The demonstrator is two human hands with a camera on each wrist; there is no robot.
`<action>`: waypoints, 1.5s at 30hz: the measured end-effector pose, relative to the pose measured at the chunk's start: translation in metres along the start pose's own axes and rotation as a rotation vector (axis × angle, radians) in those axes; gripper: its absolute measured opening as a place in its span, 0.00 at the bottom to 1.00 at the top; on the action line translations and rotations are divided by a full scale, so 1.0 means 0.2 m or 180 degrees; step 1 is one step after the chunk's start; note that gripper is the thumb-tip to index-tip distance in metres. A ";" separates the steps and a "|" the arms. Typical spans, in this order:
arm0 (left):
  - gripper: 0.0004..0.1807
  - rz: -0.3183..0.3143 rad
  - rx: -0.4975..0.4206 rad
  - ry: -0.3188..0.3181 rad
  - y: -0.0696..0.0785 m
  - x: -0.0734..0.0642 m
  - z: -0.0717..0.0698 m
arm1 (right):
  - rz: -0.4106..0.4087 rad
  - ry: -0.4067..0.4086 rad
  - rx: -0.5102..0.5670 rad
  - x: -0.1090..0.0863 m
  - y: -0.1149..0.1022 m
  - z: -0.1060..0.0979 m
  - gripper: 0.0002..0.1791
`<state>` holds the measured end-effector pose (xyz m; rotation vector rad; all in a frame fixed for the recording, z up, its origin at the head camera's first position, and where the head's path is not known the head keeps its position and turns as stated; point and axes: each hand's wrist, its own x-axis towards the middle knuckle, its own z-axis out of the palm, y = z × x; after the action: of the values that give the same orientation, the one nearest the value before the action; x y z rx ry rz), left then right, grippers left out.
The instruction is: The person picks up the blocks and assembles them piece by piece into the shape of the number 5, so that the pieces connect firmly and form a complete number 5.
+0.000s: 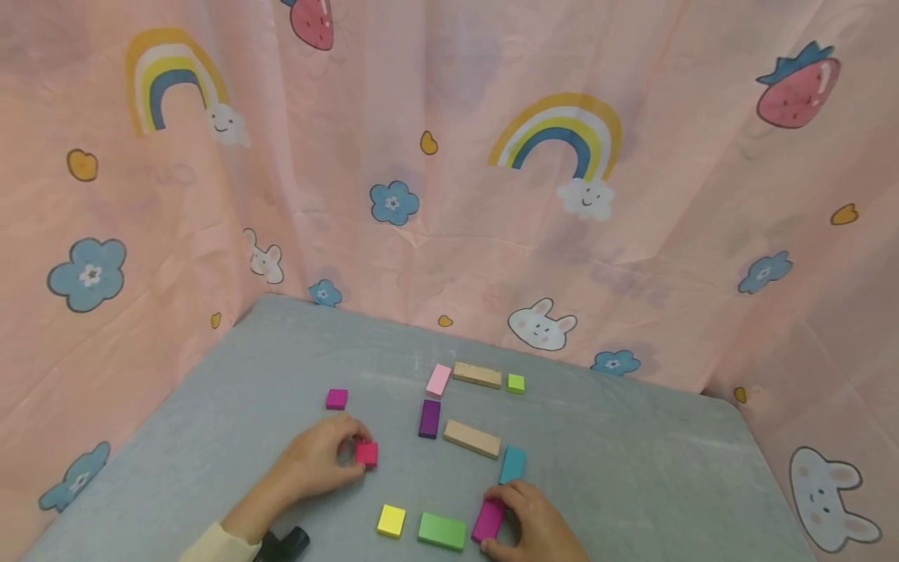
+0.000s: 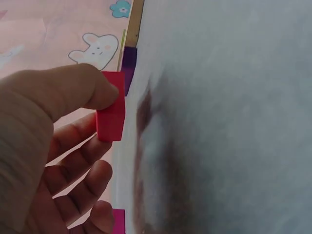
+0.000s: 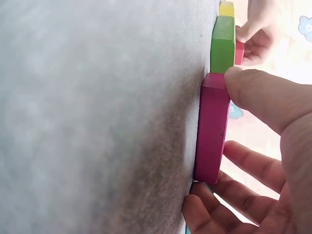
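My left hand [image 1: 319,460] pinches a small red block [image 1: 367,455] between thumb and fingers. The left wrist view shows that red block [image 2: 111,107] held just off the grey tabletop. At the front right, my right hand [image 1: 537,527] grips a magenta rectangular block [image 1: 488,521], thumb at one end and fingers at the other. In the right wrist view this magenta block [image 3: 212,129] lies along the tabletop, close to a green block [image 3: 223,45]. A blue block [image 1: 513,464] lies just beyond the right fingertips. To the left of the green block is a yellow square block [image 1: 391,521].
Farther back, a purple block [image 1: 430,419], a pink block [image 1: 438,381], two plain wooden blocks and a small lime block [image 1: 516,383] form a bent line. A small magenta block [image 1: 337,399] lies beyond my left hand. A printed pink curtain [image 1: 463,257] borders the grey table [image 1: 632,468].
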<state>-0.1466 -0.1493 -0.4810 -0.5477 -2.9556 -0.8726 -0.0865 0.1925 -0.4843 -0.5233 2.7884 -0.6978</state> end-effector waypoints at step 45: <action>0.16 0.0457 -0.0305 -0.0869 -0.01 -0.05 -0.01 | -0.0014 -0.0003 -0.0037 0.00 -0.01 -0.01 0.29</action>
<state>-0.1379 -0.1551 -0.4813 -0.9421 -3.0700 -1.0022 -0.0870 0.1913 -0.4817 -0.5319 2.7929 -0.6826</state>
